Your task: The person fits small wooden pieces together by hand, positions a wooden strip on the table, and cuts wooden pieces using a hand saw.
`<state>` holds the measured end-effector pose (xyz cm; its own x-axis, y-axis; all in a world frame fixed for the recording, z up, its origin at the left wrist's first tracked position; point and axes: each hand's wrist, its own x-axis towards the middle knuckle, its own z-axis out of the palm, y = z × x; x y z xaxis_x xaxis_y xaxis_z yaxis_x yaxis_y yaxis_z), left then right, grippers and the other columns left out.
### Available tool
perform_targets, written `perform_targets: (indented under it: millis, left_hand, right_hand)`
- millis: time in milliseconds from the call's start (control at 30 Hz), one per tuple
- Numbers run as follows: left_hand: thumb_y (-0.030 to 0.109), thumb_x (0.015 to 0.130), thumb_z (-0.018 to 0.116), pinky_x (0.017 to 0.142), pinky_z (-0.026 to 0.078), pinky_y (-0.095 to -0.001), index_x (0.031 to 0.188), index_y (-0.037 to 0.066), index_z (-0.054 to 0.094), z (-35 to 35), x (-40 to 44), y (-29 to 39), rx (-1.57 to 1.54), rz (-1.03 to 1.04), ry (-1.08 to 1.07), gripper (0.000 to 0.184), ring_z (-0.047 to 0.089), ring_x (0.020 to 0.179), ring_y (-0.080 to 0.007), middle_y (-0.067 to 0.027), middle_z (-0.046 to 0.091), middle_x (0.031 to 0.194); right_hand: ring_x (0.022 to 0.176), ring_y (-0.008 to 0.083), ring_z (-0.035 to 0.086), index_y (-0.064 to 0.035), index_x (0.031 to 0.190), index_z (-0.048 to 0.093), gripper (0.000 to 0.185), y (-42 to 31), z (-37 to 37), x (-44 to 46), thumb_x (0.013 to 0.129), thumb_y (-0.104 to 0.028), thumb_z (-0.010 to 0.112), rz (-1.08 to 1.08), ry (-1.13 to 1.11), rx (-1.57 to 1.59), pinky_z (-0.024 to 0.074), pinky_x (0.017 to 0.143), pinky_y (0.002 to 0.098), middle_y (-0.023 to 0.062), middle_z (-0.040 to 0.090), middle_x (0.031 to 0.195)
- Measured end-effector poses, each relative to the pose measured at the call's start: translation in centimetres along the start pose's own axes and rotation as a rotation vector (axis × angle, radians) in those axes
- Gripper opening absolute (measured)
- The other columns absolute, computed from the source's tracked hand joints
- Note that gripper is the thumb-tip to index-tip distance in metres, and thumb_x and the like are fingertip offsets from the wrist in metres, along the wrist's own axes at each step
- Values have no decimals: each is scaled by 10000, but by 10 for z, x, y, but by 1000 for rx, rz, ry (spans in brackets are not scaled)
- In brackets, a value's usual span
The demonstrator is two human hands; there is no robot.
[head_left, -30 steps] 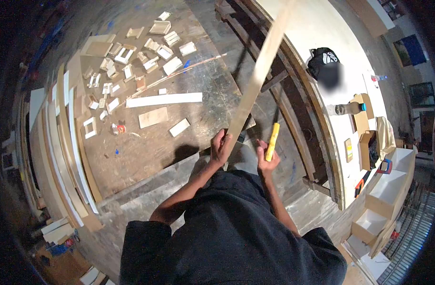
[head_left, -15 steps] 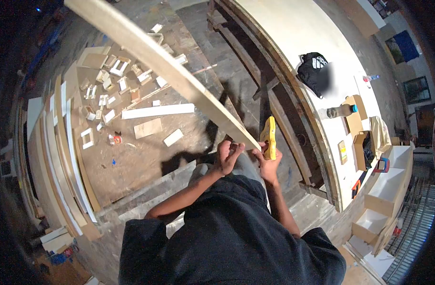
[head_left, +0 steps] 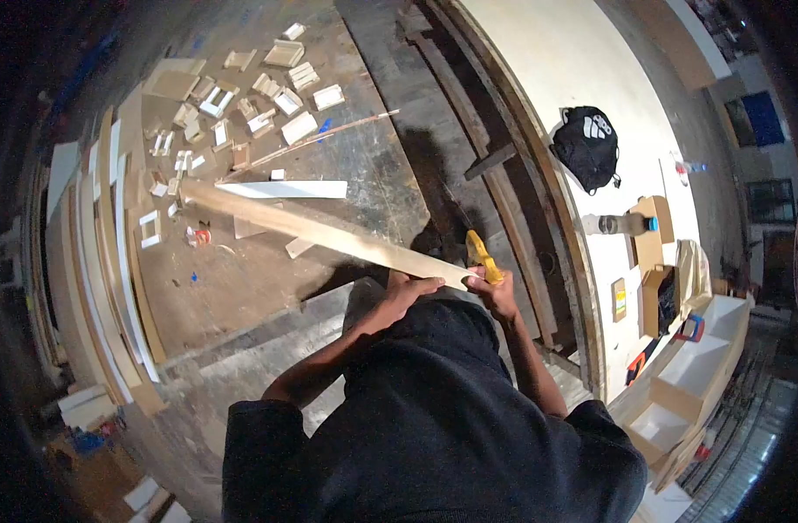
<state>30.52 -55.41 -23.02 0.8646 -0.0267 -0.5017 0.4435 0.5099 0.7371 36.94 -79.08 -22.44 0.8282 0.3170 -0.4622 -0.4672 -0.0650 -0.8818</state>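
A long, narrow wooden board (head_left: 329,238) slants from the upper left toward my waist. Near its close end, my left hand (head_left: 405,295) is closed on the board, thumb along the face. My right hand (head_left: 498,296) is closed at the board's tip, with the thumb against the wood. The same hand also holds a handsaw by its yellow handle (head_left: 481,256); the thin blade points up and away, and only a faint line of it shows. The fingers under the board are hidden.
Several small wooden frames and blocks (head_left: 286,54) lie scattered on a floor panel (head_left: 242,314). A white strip (head_left: 303,189) lies there too. Long boards (head_left: 124,261) are stacked at left. On the right, a workbench (head_left: 538,52) bears a black bag (head_left: 586,148), a bottle (head_left: 621,224) and a cardboard box (head_left: 650,301).
The board's far end has swung down and to the left, so the board lies flatter across the view. Both hands still hold it, and the yellow handle has tilted and shifted left.
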Motion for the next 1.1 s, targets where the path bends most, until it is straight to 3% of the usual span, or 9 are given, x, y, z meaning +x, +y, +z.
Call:
perform_targets:
  millis: [100, 233, 400, 533, 633, 767, 900, 1000, 1100]
  left_hand:
    - [47, 841, 793, 769, 609, -285, 1119, -37, 671, 12, 17, -14, -136, -45, 84, 315, 708, 901, -176, -111, 724, 1026]
    - [142, 872, 796, 809, 597, -294, 1052, 23, 712, 15, 64, -64, -268, -195, 183, 232, 697, 903, -157, -68, 736, 1005]
    - [246, 871, 806, 691, 518, -241, 915, 72, 684, 29, 102, -96, -328, -368, 256, 217, 640, 792, -107, -5, 646, 838]
    - [306, 882, 783, 734, 517, -241, 955, 69, 678, 53, 97, -79, -216, -213, 292, 270, 647, 844, -117, -16, 661, 914]
    - [394, 1069, 476, 845, 500, -333, 1282, -7, 589, 66, 98, -76, 428, 102, 244, 468, 628, 885, -210, -52, 675, 1016]
    - [490, 1082, 401, 939, 481, -305, 1413, -11, 518, 79, 105, -48, -224, 75, 330, 612, 625, 1014, -228, -139, 664, 1189]
    - [409, 1054, 531, 845, 497, -301, 1435, 35, 533, 48, 116, -86, -21, -125, 303, 534, 633, 969, -232, -122, 669, 1158]
    - [495, 793, 812, 625, 521, -424, 1075, -11, 717, 43, 123, -77, 1039, 173, 491, 587, 670, 642, -293, -110, 689, 727]
    - [567, 715, 835, 727, 551, -459, 1000, -41, 735, 47, 142, -58, 553, -340, 905, 679, 711, 761, -361, -180, 721, 813]
  right_hand:
    - [808, 101, 655, 41, 1042, 730, 292, 6, -23, 39, 831, -126, 841, 49, -72, 10, 522, 751, 258, 36, 728, 911]
    - [647, 66, 543, 7, 983, 713, 322, -6, -43, 90, 860, -266, 831, 50, -156, -145, 406, 571, 227, -12, 642, 776]
    - [558, 37, 466, -3, 952, 746, 330, -15, -65, 144, 857, -308, 830, 74, -322, -258, 332, 501, 237, -53, 591, 668]
    - [572, 33, 475, 13, 997, 754, 343, -21, -80, 180, 849, -287, 835, 53, -442, -310, 344, 504, 234, -47, 610, 687]
    - [607, 43, 509, 28, 997, 749, 339, 1, -85, 209, 844, -261, 838, 25, -481, -256, 373, 526, 235, -30, 634, 728]
    - [689, 68, 567, 44, 973, 744, 324, 10, -88, 228, 844, -240, 833, 143, -455, -302, 440, 593, 254, -12, 657, 774]
    - [694, 78, 567, 34, 935, 744, 284, 18, -83, 237, 839, -221, 824, 105, -446, -298, 446, 600, 271, -15, 654, 774]
    - [694, 78, 564, 30, 922, 746, 280, 20, -79, 240, 837, -226, 822, 123, -442, -264, 444, 603, 270, -15, 655, 774]
    - [691, 77, 561, 27, 910, 740, 273, 20, -70, 247, 845, -228, 814, 106, -469, -307, 443, 604, 267, -16, 652, 766]
